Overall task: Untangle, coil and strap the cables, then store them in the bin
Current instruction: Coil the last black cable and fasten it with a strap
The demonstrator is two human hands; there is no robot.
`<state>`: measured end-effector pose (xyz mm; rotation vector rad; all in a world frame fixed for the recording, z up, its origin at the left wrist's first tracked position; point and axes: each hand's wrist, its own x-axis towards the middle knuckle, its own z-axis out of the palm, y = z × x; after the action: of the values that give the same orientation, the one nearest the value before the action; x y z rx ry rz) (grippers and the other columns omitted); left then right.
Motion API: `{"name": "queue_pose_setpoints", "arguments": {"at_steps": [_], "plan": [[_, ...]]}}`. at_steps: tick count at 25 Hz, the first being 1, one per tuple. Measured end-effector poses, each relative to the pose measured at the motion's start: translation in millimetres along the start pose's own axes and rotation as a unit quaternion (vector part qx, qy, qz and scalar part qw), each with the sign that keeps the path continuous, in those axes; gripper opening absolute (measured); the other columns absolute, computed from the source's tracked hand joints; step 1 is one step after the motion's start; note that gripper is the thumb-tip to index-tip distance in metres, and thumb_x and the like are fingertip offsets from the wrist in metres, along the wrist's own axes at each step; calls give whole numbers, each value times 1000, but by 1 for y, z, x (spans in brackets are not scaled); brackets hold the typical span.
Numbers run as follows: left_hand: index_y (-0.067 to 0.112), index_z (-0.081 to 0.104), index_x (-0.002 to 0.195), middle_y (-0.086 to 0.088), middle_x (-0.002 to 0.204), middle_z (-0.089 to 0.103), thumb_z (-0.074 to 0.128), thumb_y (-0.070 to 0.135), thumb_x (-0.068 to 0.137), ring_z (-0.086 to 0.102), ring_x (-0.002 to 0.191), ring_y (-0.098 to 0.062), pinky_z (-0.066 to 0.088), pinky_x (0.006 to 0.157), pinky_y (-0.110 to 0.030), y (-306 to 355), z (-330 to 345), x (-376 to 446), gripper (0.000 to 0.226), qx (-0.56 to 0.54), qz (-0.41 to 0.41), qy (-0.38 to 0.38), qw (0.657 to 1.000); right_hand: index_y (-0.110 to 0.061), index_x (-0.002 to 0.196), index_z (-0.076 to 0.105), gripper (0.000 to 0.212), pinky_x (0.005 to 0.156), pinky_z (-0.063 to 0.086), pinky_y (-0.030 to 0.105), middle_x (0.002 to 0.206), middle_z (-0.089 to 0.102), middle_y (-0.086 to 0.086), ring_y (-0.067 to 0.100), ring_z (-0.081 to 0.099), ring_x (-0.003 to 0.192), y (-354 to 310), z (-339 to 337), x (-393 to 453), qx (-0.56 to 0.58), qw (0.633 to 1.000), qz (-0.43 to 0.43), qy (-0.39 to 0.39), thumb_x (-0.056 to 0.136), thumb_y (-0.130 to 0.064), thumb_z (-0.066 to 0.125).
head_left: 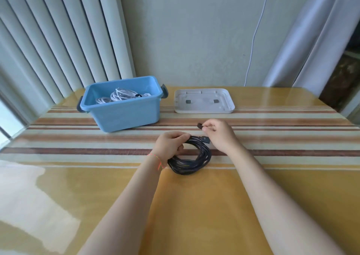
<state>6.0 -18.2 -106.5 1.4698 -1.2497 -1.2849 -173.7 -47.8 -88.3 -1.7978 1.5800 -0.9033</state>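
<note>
- The left hand (171, 144) grips the coiled black cable (190, 158) at its top edge, fingers curled round the loops; the coil sits low over the striped table (272, 138), near the middle, and I cannot tell whether it touches.
- The right hand (219, 133) pinches a small dark strap end (200, 125) just above the coil; I judge the strapping is in hand; best to keep the loops bunched tight and wrap snugly near the plug.
- The blue bin (126, 112) stands open, well apart to the left, holding coiled white cables (122, 96); its white lid (204, 103) lies beside it, upside down.
</note>
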Motion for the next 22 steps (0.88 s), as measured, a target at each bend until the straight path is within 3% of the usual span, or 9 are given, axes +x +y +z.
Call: {"name": "queue_pose_setpoints", "arguments": {"at_steps": [2, 4, 6, 9, 12, 15, 19, 21, 22], "plan": [[19, 76, 90, 9, 51, 50, 64, 24, 94, 46, 55, -14, 46, 64, -31, -2, 4, -6, 14, 41, 72, 59, 995, -15, 102, 66, 11, 79, 37, 24, 105, 63, -1, 13, 56, 95, -2, 2, -10, -21, 998, -34, 49, 97, -15, 56], [22, 78, 92, 17, 48, 55, 63, 27, 93, 51, 57, -7, 48, 70, -28, -4, 8, -7, 15, 98, 107, 85, 986, -19, 97, 66, 9, 81, 40, 26, 105, 59, -1, 11, 52, 92, -10, 3, -16, -34, 994, -86, 63, 96, -16, 57], [22, 78, 88, 20, 48, 55, 63, 29, 93, 49, 57, -3, 44, 66, -25, -5, 10, -4, 17, 116, 115, 95, 982, -31, 92, 67, 9, 82, 47, 30, 101, 61, -12, 9, 56, 92, -20, 5, -22, -51, 992, -109, 28, 93, -25, 61], [21, 66, 63, 9, 47, 46, 59, 28, 94, 37, 52, -12, 32, 57, -28, -6, 11, 0, 32, 94, 100, 100, 986, -38, 91, 71, 8, 77, 48, 30, 95, 62, -14, 9, 57, 89, -29, 6, -31, -110, 989, -94, -27, 90, -32, 65], [18, 75, 82, 9, 46, 50, 51, 33, 99, 43, 48, -10, 39, 55, -25, -8, 9, 4, 33, 52, 62, 97, 992, -35, 84, 70, 6, 73, 48, 29, 86, 64, -16, 8, 58, 82, -32, -2, -41, -136, 986, -78, -64, 87, -31, 68], [19, 77, 88, 7, 48, 52, 56, 39, 97, 49, 54, -14, 52, 68, -35, -8, 7, 3, 30, 7, 54, 75, 996, -32, 84, 73, 6, 72, 48, 28, 78, 59, -19, 8, 57, 80, -35, -3, -50, -160, 977, -96, -101, 86, -28, 71], [15, 75, 78, 0, 54, 48, 64, 27, 92, 46, 59, -16, 60, 74, -43, -7, 9, -2, 22, -2, 84, 59, 995, -20, 88, 68, 0, 66, 36, 32, 84, 48, -5, 20, 50, 82, -27, 19, -44, -261, 951, -163, -34, 88, -20, 68], [11, 71, 73, -2, 55, 46, 58, 31, 94, 43, 59, -17, 59, 78, -53, -5, 9, -4, 32, -17, 81, 49, 995, -13, 79, 62, 12, 61, 27, 29, 77, 48, 0, 23, 47, 71, -23, 29, -41, -294, 932, -212, 25, 78, -8, 73], [12, 70, 70, -2, 55, 45, 55, 31, 96, 42, 57, -18, 60, 75, -51, -3, 10, -5, 35, -32, 74, 46, 996, -11, 73, 58, 20, 59, 25, 28, 72, 48, 2, 24, 47, 65, -22, 31, -41, -297, 925, -230, 56, 70, -2, 76]]}}
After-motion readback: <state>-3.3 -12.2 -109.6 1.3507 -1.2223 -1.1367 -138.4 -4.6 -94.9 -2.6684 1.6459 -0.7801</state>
